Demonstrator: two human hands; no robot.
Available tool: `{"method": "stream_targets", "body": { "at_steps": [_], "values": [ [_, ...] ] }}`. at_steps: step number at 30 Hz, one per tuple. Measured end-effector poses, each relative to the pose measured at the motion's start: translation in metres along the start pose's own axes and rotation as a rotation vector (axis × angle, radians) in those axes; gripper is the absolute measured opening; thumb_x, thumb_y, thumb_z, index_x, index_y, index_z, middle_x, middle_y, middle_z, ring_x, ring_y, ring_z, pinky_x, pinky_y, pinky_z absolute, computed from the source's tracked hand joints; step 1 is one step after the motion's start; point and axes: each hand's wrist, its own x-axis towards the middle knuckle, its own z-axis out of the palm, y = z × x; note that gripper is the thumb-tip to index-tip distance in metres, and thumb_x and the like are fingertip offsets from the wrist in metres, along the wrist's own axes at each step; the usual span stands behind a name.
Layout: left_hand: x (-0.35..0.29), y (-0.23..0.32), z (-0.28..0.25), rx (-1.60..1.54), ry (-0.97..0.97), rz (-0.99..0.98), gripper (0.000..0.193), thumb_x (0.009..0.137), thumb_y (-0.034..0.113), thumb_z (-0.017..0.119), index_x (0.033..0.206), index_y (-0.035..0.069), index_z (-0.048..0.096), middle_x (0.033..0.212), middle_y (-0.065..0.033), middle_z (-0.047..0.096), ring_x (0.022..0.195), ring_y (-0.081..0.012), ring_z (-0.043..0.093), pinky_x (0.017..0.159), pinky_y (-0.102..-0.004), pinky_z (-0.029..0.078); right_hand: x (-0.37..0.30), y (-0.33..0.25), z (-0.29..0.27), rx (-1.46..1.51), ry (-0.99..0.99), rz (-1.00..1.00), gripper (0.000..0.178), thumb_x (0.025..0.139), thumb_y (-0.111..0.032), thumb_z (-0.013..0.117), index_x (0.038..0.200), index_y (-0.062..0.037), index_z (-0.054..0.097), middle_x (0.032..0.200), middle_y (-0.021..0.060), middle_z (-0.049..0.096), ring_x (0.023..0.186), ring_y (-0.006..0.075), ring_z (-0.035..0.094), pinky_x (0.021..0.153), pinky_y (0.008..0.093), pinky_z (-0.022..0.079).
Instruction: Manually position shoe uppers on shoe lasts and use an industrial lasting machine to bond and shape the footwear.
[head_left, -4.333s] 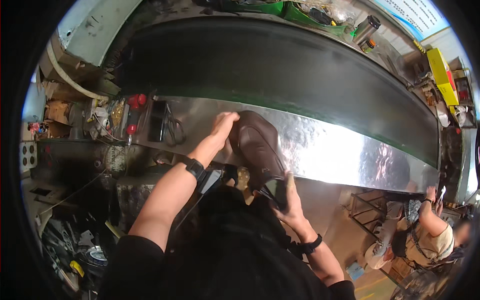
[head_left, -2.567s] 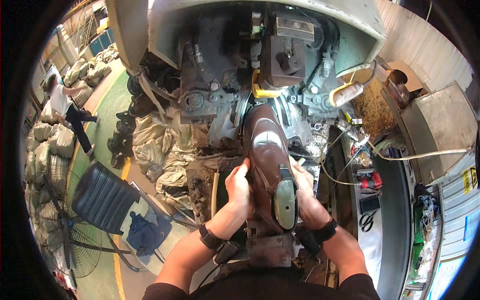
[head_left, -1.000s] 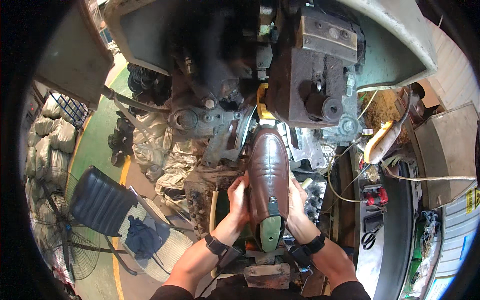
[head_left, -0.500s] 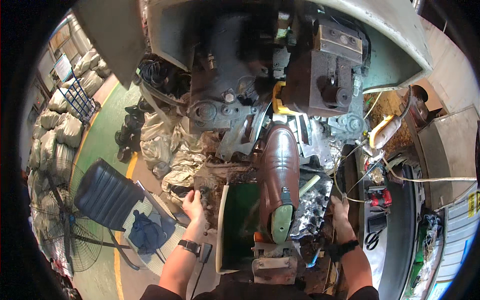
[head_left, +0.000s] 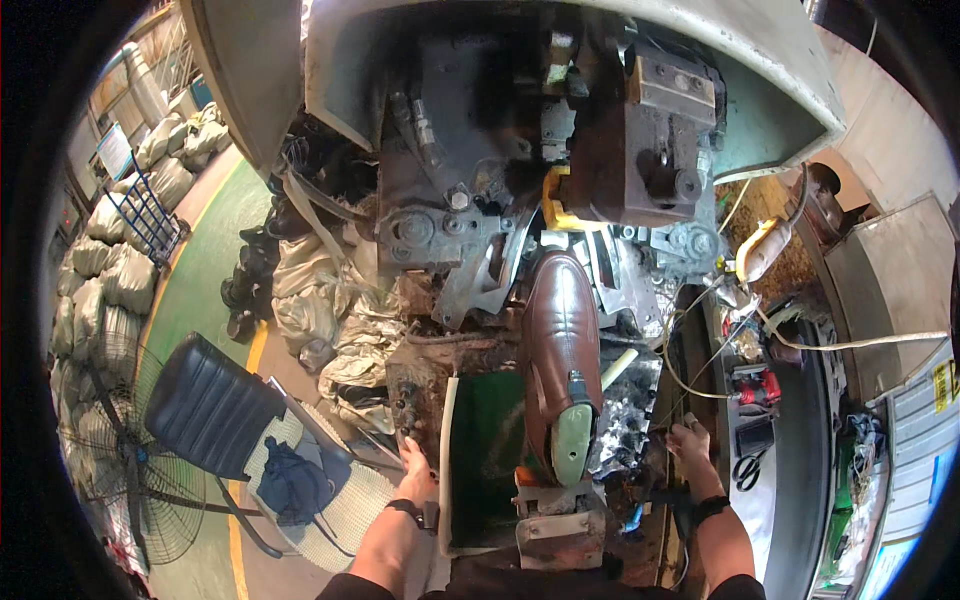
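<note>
A brown leather shoe [head_left: 562, 335] lies sole down, toe away from me, in the middle of a machine. A green last [head_left: 570, 445] shows in its open heel end. The toe reaches up to the metal plates [head_left: 590, 255] beneath the machine's dark head block. My left hand [head_left: 415, 472] is at the machine's left side, fingers stretched forward beside small knobs [head_left: 405, 405]; any contact there is hard to make out. On the other side, my right hand [head_left: 690, 442] has curled fingers by the machine's right edge; what they grip, if anything, is hidden. Neither hand touches the shoe.
A green-lined tray [head_left: 470, 500] sits left of the shoe, and a metal bracket [head_left: 560, 540] is below the heel. At left are a black chair [head_left: 215, 405] and a caged fan [head_left: 135, 460]. Scissors [head_left: 747, 470] and a red tool [head_left: 757, 388] lie at right.
My left hand has come down and toward the right, closer to the machine's side. My right hand has moved slightly lower, its fingers now more curled. The shoe stays in place.
</note>
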Motion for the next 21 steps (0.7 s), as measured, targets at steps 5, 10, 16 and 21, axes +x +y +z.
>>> {"method": "stream_targets", "body": {
  "at_steps": [5, 10, 16, 21],
  "values": [
    [-0.030, 0.049, -0.023, 0.175, -0.120, 0.057, 0.067, 0.105, 0.058, 0.042, 0.145, 0.005, 0.052, 0.144, -0.0099, 0.059, 0.126, -0.0331, 0.058, 0.106, -0.0446, 0.044, -0.030, -0.037, 0.035, -0.066, -0.045, 0.007, 0.066, 0.091, -0.009, 0.067, 0.150, 0.0047, 0.041, 0.089, 0.0033, 0.062, 0.071, 0.0143, 0.063, 0.056, 0.0273, 0.050],
    [-0.084, 0.128, 0.008, 0.238, -0.423, 0.667, 0.056, 0.103, 0.039, 0.056, 0.140, -0.003, 0.055, 0.144, -0.0203, 0.057, 0.128, -0.0280, 0.057, 0.107, -0.0369, 0.043, -0.061, -0.097, 0.102, -0.069, -0.320, -0.192, 0.055, 0.091, -0.019, 0.074, 0.139, -0.0012, 0.054, 0.100, 0.0081, 0.068, 0.087, 0.0168, 0.067, 0.075, 0.0275, 0.055],
    [-0.232, 0.177, 0.081, 0.199, -0.214, 1.020, 0.059, 0.104, 0.036, 0.057, 0.146, -0.004, 0.045, 0.141, -0.0201, 0.059, 0.130, -0.0270, 0.057, 0.110, -0.0371, 0.043, -0.117, -0.117, 0.193, 0.054, -0.605, -0.186, 0.080, 0.101, -0.056, 0.058, 0.158, -0.0088, 0.029, 0.117, 0.0055, 0.062, 0.095, 0.0188, 0.063, 0.085, 0.0372, 0.053],
    [-0.327, 0.160, 0.167, -0.110, -0.824, 0.683, 0.057, 0.108, 0.051, 0.044, 0.139, 0.005, 0.056, 0.140, -0.0092, 0.060, 0.122, -0.0220, 0.060, 0.107, -0.0364, 0.046, -0.148, -0.112, 0.252, 0.396, -0.695, 0.065, 0.069, 0.105, -0.065, 0.035, 0.138, -0.0098, 0.059, 0.131, 0.0084, 0.066, 0.111, 0.0221, 0.063, 0.102, 0.0375, 0.048]
  ]
}}
